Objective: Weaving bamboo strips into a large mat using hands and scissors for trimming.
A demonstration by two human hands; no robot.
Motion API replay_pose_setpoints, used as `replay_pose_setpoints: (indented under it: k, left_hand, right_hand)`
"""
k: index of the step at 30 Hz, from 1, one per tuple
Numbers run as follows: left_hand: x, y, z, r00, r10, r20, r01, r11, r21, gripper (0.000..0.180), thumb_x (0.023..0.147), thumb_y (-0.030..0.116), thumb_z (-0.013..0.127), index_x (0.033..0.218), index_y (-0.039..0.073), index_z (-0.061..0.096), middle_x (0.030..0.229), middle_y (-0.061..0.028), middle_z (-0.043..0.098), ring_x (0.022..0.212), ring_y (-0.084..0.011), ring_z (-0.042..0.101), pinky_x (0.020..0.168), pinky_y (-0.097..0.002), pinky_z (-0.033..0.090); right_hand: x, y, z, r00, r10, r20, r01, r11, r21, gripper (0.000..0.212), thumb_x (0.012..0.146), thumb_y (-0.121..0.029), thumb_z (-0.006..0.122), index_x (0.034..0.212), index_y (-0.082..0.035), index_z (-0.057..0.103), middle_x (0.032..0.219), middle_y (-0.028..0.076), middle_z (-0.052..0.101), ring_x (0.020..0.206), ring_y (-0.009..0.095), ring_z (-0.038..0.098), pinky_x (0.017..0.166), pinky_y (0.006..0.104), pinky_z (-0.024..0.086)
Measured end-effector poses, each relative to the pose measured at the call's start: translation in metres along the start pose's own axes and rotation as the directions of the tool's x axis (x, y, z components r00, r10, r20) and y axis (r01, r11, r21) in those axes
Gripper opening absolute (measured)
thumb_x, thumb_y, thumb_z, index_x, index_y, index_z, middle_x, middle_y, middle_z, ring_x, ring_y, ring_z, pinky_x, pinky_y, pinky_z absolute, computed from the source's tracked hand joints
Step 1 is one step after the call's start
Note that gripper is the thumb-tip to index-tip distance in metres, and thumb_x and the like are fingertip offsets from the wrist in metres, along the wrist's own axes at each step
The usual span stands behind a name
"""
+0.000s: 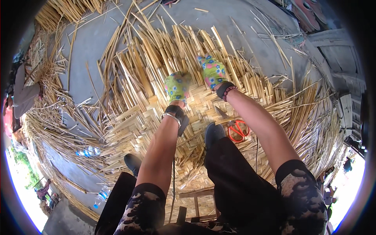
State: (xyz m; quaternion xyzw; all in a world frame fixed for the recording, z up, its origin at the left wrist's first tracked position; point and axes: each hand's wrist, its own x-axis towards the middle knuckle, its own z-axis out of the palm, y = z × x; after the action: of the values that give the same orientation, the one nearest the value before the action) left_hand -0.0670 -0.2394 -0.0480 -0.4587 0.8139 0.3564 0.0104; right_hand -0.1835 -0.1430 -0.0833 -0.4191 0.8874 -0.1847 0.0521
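Observation:
A woven reed mat [147,127] spreads beneath me, its loose strip ends [150,55] fanning out beyond the woven part. Both my hands wear green gloves with a flower pattern. My left hand [177,87] is closed at the edge of the weave, among the upright strips, its outline partly blurred. Just to the right and slightly farther off, my right hand [212,71] is curled closed over the strips. What either set of fingers grips is hidden. Orange-handled scissors [238,131] lie on the mat below my right forearm, blade pointing up-left.
My dark shoes [214,135] rest on the mat, near a low wooden stool [197,193]. Loose reeds [58,113] pile at left. Plastic bottles [88,151] lie at lower left. Pink sandals [305,15] sit at far right, by wooden boards [338,53]. Another person [25,92] is at the left edge.

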Motion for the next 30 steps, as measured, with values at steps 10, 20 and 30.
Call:
replay_pose_setpoints:
  k: [10, 20, 30]
  left_hand:
    - [0.002, -0.015, 0.01, 0.99, 0.092, -0.103, -0.098, 0.994, -0.049, 0.026, 0.071, 0.032, 0.064, 0.078, 0.008, 0.07, 0.071, -0.0129, 0.066, 0.066, -0.0292, 0.064, 0.06, -0.0371, 0.048]
    - [0.002, -0.006, 0.002, 0.979, 0.051, -0.198, -0.08, 0.986, -0.143, 0.028, 0.069, 0.031, 0.066, 0.083, 0.007, 0.07, 0.062, -0.0098, 0.063, 0.054, -0.0223, 0.06, 0.054, -0.0332, 0.046]
    - [0.012, -0.023, 0.007, 0.938, 0.341, 0.058, -0.307, 0.899, -0.312, 0.031, 0.076, 0.03, 0.062, 0.094, 0.006, 0.068, 0.085, -0.0134, 0.067, 0.08, -0.0298, 0.064, 0.068, -0.0355, 0.05]
  right_hand:
    - [0.034, 0.008, 0.011, 0.861, 0.229, 0.453, -0.399, 0.857, 0.325, 0.037, 0.065, -0.032, 0.069, 0.088, -0.003, 0.065, 0.087, 0.016, 0.066, 0.076, 0.028, 0.063, 0.067, 0.0371, 0.051]
    - [0.039, -0.009, 0.001, 0.883, 0.197, 0.427, -0.298, 0.937, 0.185, 0.052, 0.066, -0.038, 0.074, 0.094, 0.004, 0.061, 0.085, 0.017, 0.065, 0.074, 0.024, 0.062, 0.064, 0.0323, 0.049]
    - [-0.001, 0.022, -0.006, 0.798, 0.023, 0.602, -0.602, 0.048, 0.797, 0.039, 0.079, -0.012, 0.066, 0.112, 0.003, 0.055, 0.1, 0.011, 0.062, 0.088, 0.012, 0.056, 0.071, 0.0245, 0.048]
